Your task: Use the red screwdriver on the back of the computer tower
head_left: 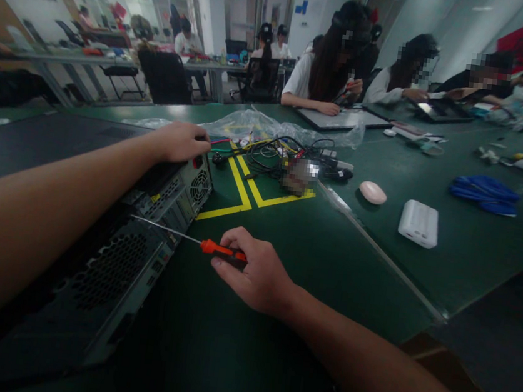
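Observation:
A dark desktop computer case [104, 285] lies on the left, its rear panel with vents, ports and a round fan grille facing me. My left hand [180, 141] is closed over the upper far corner of the case, fingers bent at the edge and partly hidden. A screwdriver [211, 247] with an orange and black handle is gripped in my right hand [257, 271], which is closed around the handle. Its long thin shaft points left, and the tip is at the slots of the rear panel. Whether the tip touches a screw is too small to tell.
Beyond the case lie tangled black cables [271, 153] and clear plastic wrap [260, 122]. To the right are a pale pink oval object [372, 193], a white box-shaped device [419, 223] and a blue bundle [484, 194]. Several people sit across the green table [329, 260].

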Tool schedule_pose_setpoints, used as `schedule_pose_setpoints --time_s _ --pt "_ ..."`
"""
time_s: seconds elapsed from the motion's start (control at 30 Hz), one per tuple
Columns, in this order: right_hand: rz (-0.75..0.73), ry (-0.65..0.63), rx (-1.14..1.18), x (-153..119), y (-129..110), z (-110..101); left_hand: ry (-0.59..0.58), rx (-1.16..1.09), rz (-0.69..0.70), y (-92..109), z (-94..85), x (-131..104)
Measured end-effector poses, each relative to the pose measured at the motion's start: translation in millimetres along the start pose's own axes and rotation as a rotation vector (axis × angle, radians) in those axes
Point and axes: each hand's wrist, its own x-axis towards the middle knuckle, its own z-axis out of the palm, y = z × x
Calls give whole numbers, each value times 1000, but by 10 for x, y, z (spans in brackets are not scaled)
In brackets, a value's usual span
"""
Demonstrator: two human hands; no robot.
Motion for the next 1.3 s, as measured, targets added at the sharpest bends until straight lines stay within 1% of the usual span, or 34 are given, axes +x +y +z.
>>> schedule_pose_setpoints --time_s 0.33,0.6,0.87,1.1,1.3 --pt "2 6 13 -7 -26 -12 -5 -12 3 10 -14 -4" --pt "-18 42 49 5 -28 -4 1 11 22 -5 0 11" --pt "9 7 64 -4 -44 -15 -5 36 8 26 -17 -14" --pt "19 11 37 -13 -2 10 1 11 18 13 -14 -2" --pt "15 4 35 -5 6 18 -9 36 11 1 1 16"
